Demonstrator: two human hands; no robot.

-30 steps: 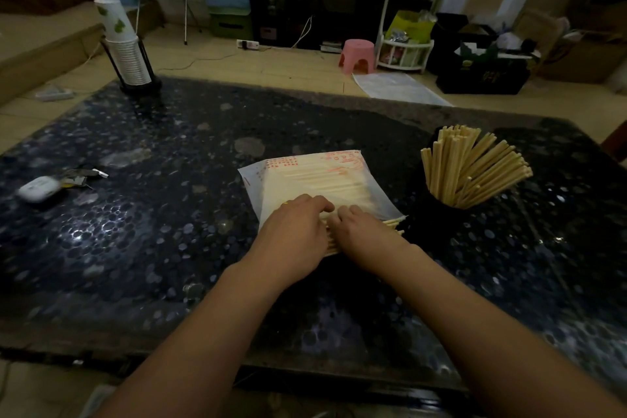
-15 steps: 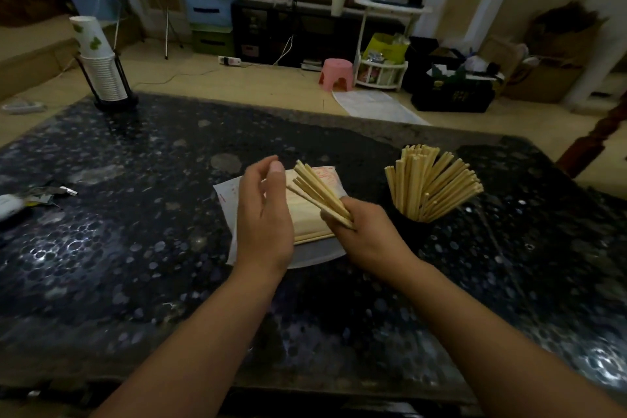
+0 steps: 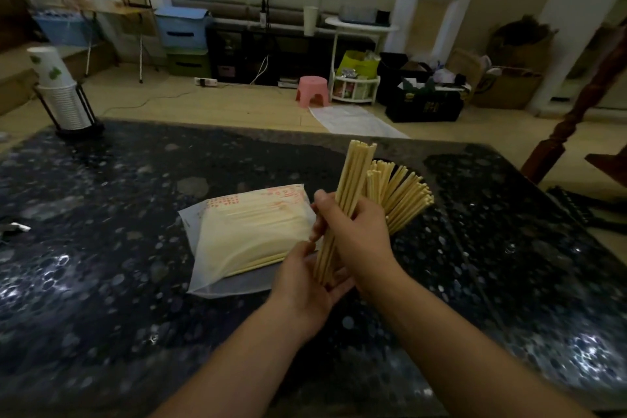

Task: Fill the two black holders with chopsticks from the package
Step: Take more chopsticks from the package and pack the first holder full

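Observation:
My right hand (image 3: 359,231) grips a bundle of pale wooden chopsticks (image 3: 353,180), held nearly upright above the table. My left hand (image 3: 305,282) sits under the bundle's lower ends, palm up, fingers loosely cupped against them. The clear plastic package (image 3: 247,231) with red print lies flat on the table left of my hands, several chopsticks still inside. Behind my right hand several chopsticks (image 3: 403,197) fan out of a black holder, whose body is hidden by my hand. I see no second holder.
The dark speckled table (image 3: 118,282) spreads all around. A stack of paper cups in a black wire stand (image 3: 64,102) is at the far left corner. A dark object (image 3: 576,204) lies at the right edge. Beyond the table are floor, a pink stool and boxes.
My right hand pulled a bundle out of the package, lifted it and turned it upright. My left hand left the package and came under the bundle's lower ends.

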